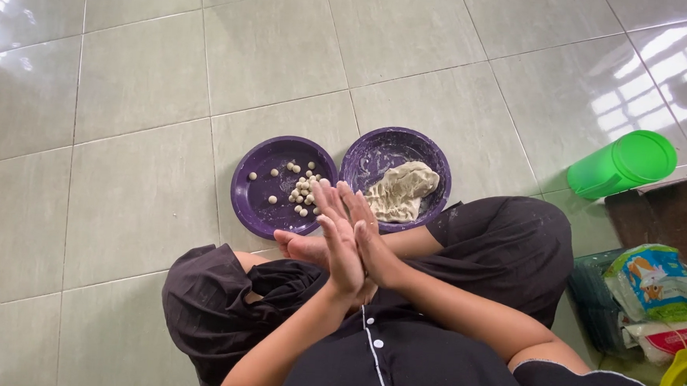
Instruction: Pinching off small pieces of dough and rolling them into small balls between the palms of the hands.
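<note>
The left hand (339, 244) and right hand (372, 245) press flat together, palms hiding whatever lies between, while about 20 small dough balls (303, 191) lie in the left purple plate (250, 204) and a dough lump (401, 190) remains in the right plate (377, 152).

Glossy tile floor (129, 88), plastic plates (246, 184)

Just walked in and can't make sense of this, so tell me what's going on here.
A person sits cross-legged on the tiled floor with the left hand and right hand pressed palm to palm, fingers straight. Whether anything lies between the palms cannot be seen. Just beyond the hands sit two purple plates: the left plate holds many small dough balls, the right plate a lump of dough. A green lidded container lies to the right.
</note>
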